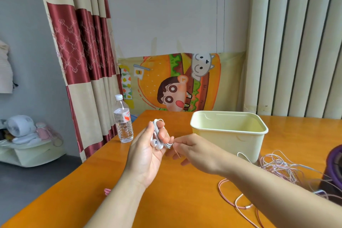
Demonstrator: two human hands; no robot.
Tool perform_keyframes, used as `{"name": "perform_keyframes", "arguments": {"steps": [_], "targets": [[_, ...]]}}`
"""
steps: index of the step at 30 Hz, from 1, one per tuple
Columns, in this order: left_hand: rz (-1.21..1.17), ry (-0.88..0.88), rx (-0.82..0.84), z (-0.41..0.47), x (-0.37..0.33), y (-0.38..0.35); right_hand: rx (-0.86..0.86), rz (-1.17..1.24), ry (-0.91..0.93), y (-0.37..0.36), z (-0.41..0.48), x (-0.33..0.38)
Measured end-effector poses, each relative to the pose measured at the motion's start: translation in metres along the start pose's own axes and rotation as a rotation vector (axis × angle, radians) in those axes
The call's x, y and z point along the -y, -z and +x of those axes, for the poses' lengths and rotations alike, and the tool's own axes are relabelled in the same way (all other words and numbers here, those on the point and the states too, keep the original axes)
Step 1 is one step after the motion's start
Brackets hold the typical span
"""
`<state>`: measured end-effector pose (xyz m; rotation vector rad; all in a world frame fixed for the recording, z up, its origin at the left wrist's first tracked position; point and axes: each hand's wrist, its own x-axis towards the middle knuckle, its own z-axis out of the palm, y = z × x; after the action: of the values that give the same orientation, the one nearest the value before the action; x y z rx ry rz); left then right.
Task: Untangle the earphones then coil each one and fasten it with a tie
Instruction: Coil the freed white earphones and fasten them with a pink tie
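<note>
Orange wood table [166, 200] fills the near half of the head view, with a checked curtain [79, 46] and a cartoon burger poster [175, 83] behind it. At the right edge a dark purple object [335, 164] is cut off by the frame. The right forearm covers part of the tangle of pink and pale cables [283, 168] beside it, and how many earphones lie in it cannot be told. A small pink item [107, 190] shows from behind the left forearm, mostly hidden. Left of centre, above the table, the left hand [146, 155] curls its fingers and thumb round the coiled white earphones [157, 135], buds against the palm. The right hand [196, 152], just beside, pinches a thin tie [176, 152] at the coil's right end; whether the tie wraps the coil is too fine to see. A pale open bin [229, 140] stands beyond the right hand, and a water bottle [123, 122] stands at the table's far left edge.
</note>
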<state>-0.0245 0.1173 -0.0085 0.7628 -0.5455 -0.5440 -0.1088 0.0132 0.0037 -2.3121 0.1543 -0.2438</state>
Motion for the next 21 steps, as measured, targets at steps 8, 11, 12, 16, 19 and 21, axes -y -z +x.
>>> {"name": "perform_keyframes", "arguments": {"steps": [8, 11, 12, 16, 19, 21], "targets": [[-0.12, -0.01, -0.011, 0.0, 0.004, -0.001, -0.088, 0.274, -0.078, 0.004, 0.008, -0.015], [-0.135, 0.002, 0.008, 0.0, 0.003, -0.002, 0.001, 0.627, -0.117, 0.003, 0.008, -0.018], [-0.138, 0.007, 0.015, 0.0, 0.003, -0.001, 0.02, 0.679, -0.115, 0.005, 0.008, -0.018], [-0.098, 0.01, 0.047, 0.0, 0.004, 0.003, -0.125, 0.38, 0.015, 0.01, 0.008, -0.017], [-0.022, -0.009, 0.068, -0.002, 0.006, 0.003, -0.287, -0.054, 0.194, 0.009, 0.006, -0.014], [0.047, -0.033, 0.081, -0.002, 0.006, 0.004, -0.301, -0.158, 0.233, 0.012, 0.003, -0.011]]}}
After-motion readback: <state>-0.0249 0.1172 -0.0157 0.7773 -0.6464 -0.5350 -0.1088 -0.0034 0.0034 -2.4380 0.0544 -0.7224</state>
